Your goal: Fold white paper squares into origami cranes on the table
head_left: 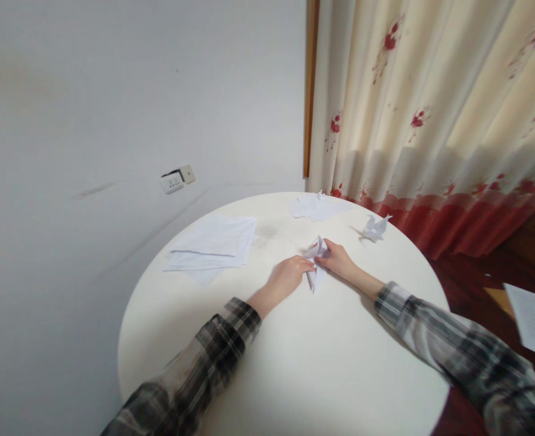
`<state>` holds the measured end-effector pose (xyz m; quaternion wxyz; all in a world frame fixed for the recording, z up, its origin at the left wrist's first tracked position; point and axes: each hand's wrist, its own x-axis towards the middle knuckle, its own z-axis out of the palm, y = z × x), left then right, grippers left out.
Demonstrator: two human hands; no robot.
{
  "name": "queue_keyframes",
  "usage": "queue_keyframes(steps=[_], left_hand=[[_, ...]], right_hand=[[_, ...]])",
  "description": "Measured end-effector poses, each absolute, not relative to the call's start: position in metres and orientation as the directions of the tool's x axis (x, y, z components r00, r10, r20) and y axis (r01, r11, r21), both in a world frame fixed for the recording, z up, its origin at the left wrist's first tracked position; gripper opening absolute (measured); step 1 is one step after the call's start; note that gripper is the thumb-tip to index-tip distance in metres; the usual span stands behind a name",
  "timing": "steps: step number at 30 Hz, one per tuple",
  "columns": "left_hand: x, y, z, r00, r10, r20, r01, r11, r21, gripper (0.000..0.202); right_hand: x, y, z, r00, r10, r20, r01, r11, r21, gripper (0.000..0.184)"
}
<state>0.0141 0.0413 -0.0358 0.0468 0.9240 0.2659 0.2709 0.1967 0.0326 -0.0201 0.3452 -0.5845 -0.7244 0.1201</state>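
Between my two hands is a folded piece of white paper point(315, 280), narrowing to a point toward me and standing partly raised at its far end. My left hand point(290, 272) grips its left side, fingers closed on the paper. From the right, my right hand point(336, 259) pinches the upper part with thumb and fingers. Parts of the folds are hidden by the fingers. Right of and beyond my right hand stands a folded paper crane point(376, 229) on the white round table point(267, 375).
A stack of white paper sheets point(217, 239) lies at the table's left. At the far edge are more paper pieces point(315, 207), with a small folded paper shape on them. A wall with a socket point(172, 182) borders the left; a flowered curtain point(422, 121) hangs behind.
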Motion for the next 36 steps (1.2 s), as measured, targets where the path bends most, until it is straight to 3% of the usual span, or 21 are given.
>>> queue_keyframes(steps=[12, 19, 29, 36], left_hand=[[0.0145, 0.0357, -0.0296, 0.753, 0.446, 0.484, 0.410, -0.893, 0.185, 0.038], [0.0143, 0.0347, -0.0286, 0.730, 0.456, 0.509, 0.386, -0.890, 0.243, 0.036], [0.0139, 0.0338, -0.0292, 0.703, 0.469, 0.535, 0.353, -0.883, 0.311, 0.031], [0.0139, 0.0315, -0.0270, 0.705, 0.459, 0.541, 0.336, -0.888, 0.315, 0.030]], right_hand=[[0.1979, 0.0289, -0.0173, -0.005, 0.926, 0.377, 0.819, 0.220, -0.530, 0.019], [0.2014, 0.0334, -0.0197, 0.072, 0.923, 0.377, 0.876, 0.122, -0.466, 0.019], [0.2040, 0.0339, -0.0175, 0.186, 0.922, 0.340, 0.882, -0.005, -0.470, 0.026], [0.2046, 0.0347, -0.0175, 0.197, 0.918, 0.343, 0.874, -0.005, -0.487, 0.026]])
